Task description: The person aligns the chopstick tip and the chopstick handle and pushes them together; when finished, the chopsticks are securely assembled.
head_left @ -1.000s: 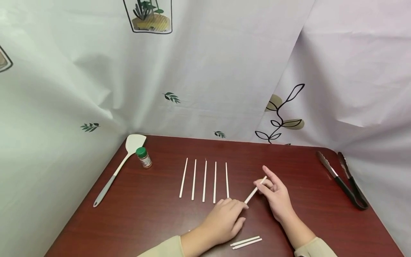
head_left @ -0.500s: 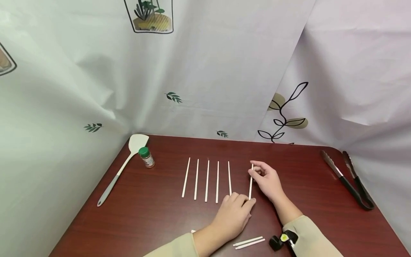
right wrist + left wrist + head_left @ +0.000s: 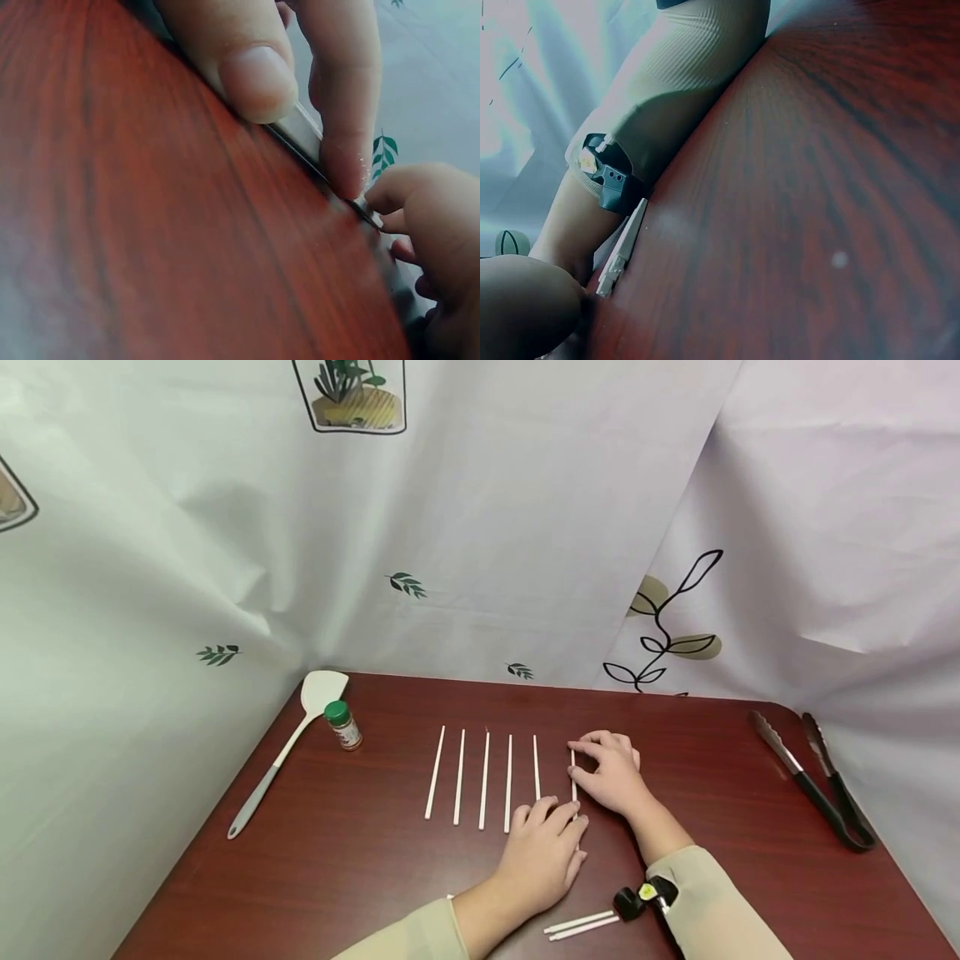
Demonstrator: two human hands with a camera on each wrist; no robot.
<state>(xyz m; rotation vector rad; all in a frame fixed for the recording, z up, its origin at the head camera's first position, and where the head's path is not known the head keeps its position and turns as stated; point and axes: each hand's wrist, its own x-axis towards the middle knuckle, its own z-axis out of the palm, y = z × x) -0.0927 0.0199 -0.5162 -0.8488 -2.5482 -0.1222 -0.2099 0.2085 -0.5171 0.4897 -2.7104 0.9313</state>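
Between the two hands a white stick (image 3: 574, 787) lies lengthwise on the brown table, just right of a row of several similar white sticks (image 3: 484, 781). My right hand (image 3: 611, 777) pinches its far part with thumb and forefinger; in the right wrist view the fingertips press along the stick (image 3: 304, 133). At the near end, my left hand (image 3: 536, 860) holds it between forefinger and thumb, and its fingers cover the lower end of the rightmost stick in the row. Two shorter-looking white sticks (image 3: 581, 927) lie near the front edge, below the hands.
A white spatula (image 3: 288, 747) with a grey handle and a green-capped spice jar (image 3: 344, 727) are at the left. Black-handled tongs (image 3: 813, 785) lie at the right. A patterned curtain (image 3: 525, 527) hangs behind the table. A bit of white shows beside the left forearm.
The held stick has swung from slanting to nearly parallel with the row and come left, down to the table. My right hand moved left with it; the left hand shifted slightly forward.
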